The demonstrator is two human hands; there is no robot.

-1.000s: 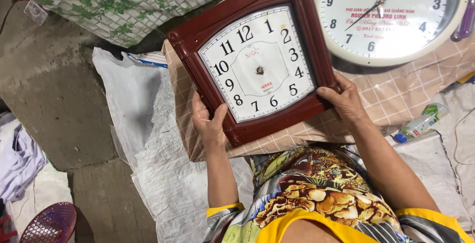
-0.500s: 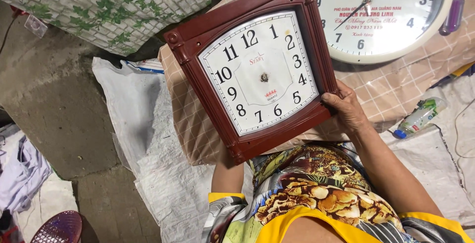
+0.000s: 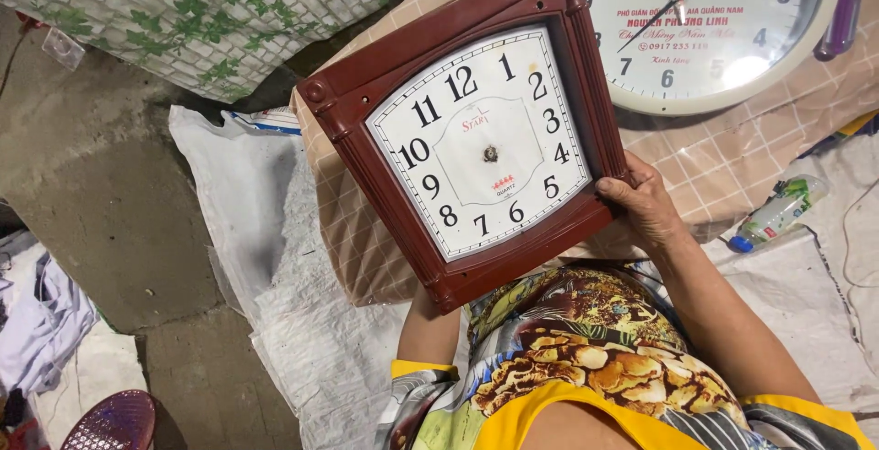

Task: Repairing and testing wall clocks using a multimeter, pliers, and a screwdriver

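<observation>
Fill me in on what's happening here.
A person is holding up a square wall clock with a dark red frame and a white dial that has no hands. The right hand grips its lower right edge; the left hand is hidden behind the clock's lower corner. Behind it, a round white clock lies on a checked cloth. A small bottle lies on white sacking.

Tilted square maroon wall clock (image 3: 476, 139), handless
</observation>
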